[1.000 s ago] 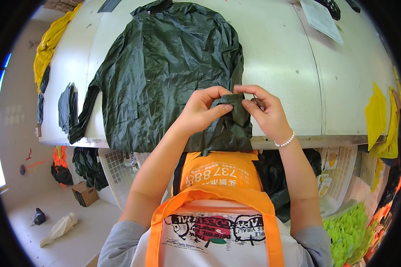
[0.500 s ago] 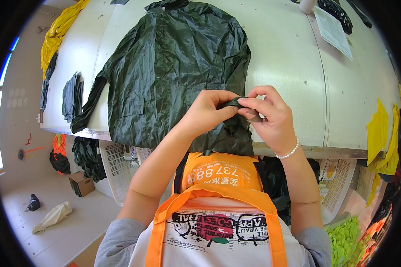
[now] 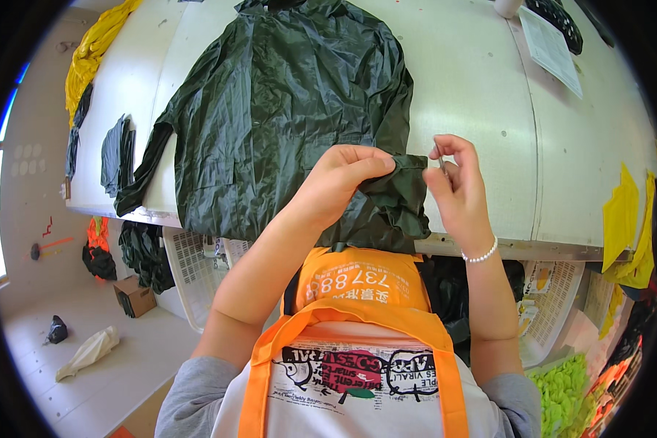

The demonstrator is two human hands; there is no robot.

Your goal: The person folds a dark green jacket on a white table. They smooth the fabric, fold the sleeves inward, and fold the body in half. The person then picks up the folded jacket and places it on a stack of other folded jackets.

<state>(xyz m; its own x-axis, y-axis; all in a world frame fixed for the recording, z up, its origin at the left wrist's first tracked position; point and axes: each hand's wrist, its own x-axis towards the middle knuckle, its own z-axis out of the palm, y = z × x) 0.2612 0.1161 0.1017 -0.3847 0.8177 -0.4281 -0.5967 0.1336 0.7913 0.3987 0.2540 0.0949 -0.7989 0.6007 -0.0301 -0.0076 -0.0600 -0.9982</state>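
Observation:
A dark green rain jacket lies spread over the pale table, its front toward me and its hem at the near edge. My left hand pinches the hemmed end of its right-side sleeve between thumb and fingers, lifting it off the body of the jacket. Just right of that sleeve end, apart from it, my right hand is raised with its fingers curled around a small metal tool. Only a thin grey part of the tool shows, so its kind is unclear.
Folded dark green pieces lie left of the jacket, with yellow cloth beyond. A paper sheet is at the far right; yellow pieces hang at the right edge. White plastic baskets stand under the table.
My right hand has drawn away from the sleeve end to the right, with the metal tool in its fingers. The sleeve end now lies more open to view, still in my left hand.

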